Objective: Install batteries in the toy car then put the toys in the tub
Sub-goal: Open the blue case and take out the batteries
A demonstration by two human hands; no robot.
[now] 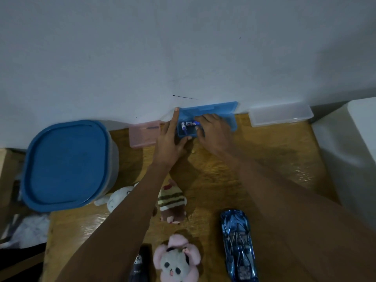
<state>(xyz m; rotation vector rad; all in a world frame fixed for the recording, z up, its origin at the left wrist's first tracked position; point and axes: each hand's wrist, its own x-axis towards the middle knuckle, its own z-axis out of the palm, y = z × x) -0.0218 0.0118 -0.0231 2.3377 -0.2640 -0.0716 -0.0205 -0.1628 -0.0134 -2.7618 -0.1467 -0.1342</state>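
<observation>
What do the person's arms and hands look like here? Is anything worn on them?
Both forearms are bare along all that is visible; no sleeve shows. The left hand and the right hand are bare too: no glove, and no watch, bracelet or ring can be seen. The picture is dim, so small details could be missed.

The toy car (238, 245) lies near me on the desk (264, 159), glossy blue with silver streaks, its length running away from me. The tub (69, 163) sits at my left by the wall, its blue lid shut. The batteries (188, 125) lie in the open blue case (213, 110) at the wall; I count 2, blue and white. 3 plush toys lie between: a white one (114, 197), a striped brown one (172, 202), a pink one (176, 259).
</observation>
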